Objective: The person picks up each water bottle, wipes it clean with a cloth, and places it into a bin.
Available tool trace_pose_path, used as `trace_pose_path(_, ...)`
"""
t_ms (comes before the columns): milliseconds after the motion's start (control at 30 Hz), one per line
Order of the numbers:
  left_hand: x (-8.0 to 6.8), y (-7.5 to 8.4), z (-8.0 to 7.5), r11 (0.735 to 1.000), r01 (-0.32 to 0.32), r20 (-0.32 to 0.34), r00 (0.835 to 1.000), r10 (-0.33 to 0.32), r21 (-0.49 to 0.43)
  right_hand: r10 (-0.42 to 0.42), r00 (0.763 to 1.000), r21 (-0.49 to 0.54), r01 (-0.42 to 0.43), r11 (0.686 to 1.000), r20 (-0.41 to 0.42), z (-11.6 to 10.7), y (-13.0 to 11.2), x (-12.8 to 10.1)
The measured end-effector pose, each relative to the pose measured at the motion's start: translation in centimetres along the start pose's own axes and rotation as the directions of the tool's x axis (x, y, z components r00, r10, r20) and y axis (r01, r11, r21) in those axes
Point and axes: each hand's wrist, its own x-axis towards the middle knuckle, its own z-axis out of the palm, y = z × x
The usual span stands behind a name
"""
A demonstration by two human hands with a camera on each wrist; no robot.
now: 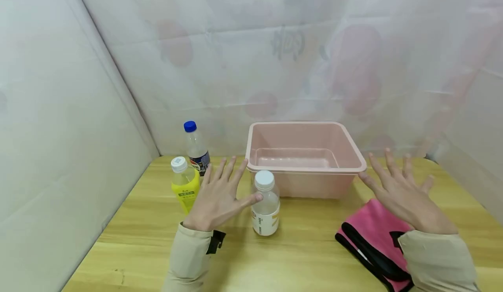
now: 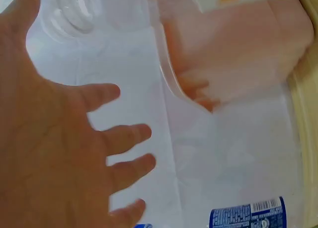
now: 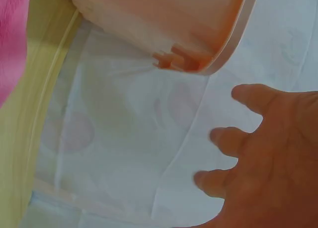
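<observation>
My left hand (image 1: 220, 196) hovers with spread, straight fingers between a yellow-labelled bottle (image 1: 185, 189) and a clear bottle with a white cap (image 1: 265, 209). Its thumb overlaps the clear bottle in the head view; whether they touch I cannot tell. Fingers spread wide, my right hand (image 1: 404, 194) is held above a folded pink cloth with black edging (image 1: 373, 235). Both hands hold nothing. A pink plastic basin (image 1: 306, 183) stands behind and between them. Behind the yellow-labelled bottle is a blue-capped bottle (image 1: 195, 146), its dark blue label (image 2: 248, 215) showing in the left wrist view.
Everything stands on a wooden table (image 1: 129, 239). White sheeting (image 1: 220, 65) with faint pink spots hangs behind it, and a plain white panel (image 1: 59, 130) closes the left side. The basin's back is close to the sheeting.
</observation>
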Motion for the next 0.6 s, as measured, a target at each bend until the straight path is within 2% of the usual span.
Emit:
trace_pose_path(100,0.1,0.1,-0.2,0.997,-0.073,-0.095,0.993,0.075,0.022,-0.032,0.999,-0.042,0.032,0.999,0.011,-0.3,0.1,0.2)
trace_pose_path(200,0.2,0.3,-0.1,0.989,-0.143,-0.197,0.969,0.146,0.031,-0.067,0.997,-0.095,0.069,0.993,0.023,-0.6,0.3,0.3)
trace_pose_path(267,0.2,0.4,0.0,0.985,-0.167,-0.238,0.956,0.171,0.036,-0.073,0.997,-0.106,0.075,0.992,0.026,-0.7,0.6,0.2)
trace_pose_path(400,0.2,0.4,0.3,0.982,-0.183,-0.275,0.943,0.189,0.048,-0.050,0.998,-0.100,0.052,0.994,0.024,-0.8,1.1,0.0)
trace_pose_path(600,-0.1,0.1,0.6,0.977,-0.209,-0.275,0.938,0.213,0.043,-0.030,0.999,-0.115,0.035,0.993,0.045,-0.5,1.7,-0.6)
